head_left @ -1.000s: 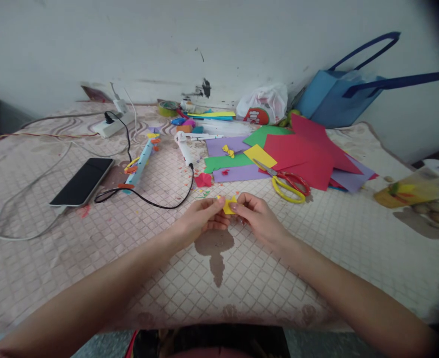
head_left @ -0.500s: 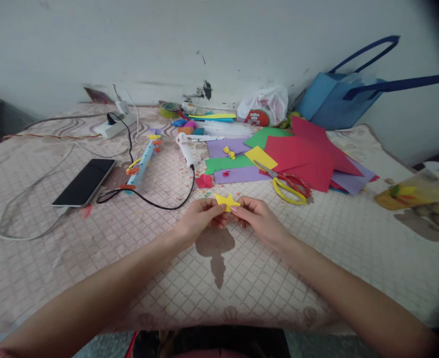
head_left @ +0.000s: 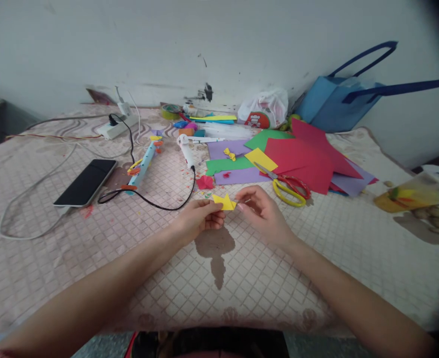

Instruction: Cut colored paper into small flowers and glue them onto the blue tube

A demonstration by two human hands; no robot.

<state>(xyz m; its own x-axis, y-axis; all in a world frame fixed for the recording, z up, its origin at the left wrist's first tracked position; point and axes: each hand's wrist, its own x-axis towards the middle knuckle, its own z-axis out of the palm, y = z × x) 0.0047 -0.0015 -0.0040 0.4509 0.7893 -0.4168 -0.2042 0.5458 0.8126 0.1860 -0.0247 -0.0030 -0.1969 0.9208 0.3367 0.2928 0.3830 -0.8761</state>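
A small yellow folded paper piece [head_left: 225, 202] with pointed corners is above the middle of the table. My left hand [head_left: 203, 215] pinches its left end between thumb and fingers. At its right tip, my right hand [head_left: 261, 211] has thumb and forefinger curved and parted; whether a fingertip still touches the paper I cannot tell. Beyond the hands lies a small red paper piece [head_left: 205, 182]. Scissors [head_left: 288, 193] with yellow and red handles rest to the right, their blades on a yellow paper sheet [head_left: 261, 159].
Red sheets [head_left: 301, 159] and purple and green papers lie at right. A white glue gun [head_left: 185, 151] trails a black cord. Left are a phone [head_left: 85, 183], a light-blue decorated strip [head_left: 142, 166] and a power strip [head_left: 118, 127]. A cup [head_left: 417, 191] and blue bag [head_left: 335, 104] stand right.
My right hand has let its pinch go and drawn slightly right, its fingers parting. The yellow paper stays in my left hand, shifted slightly left.
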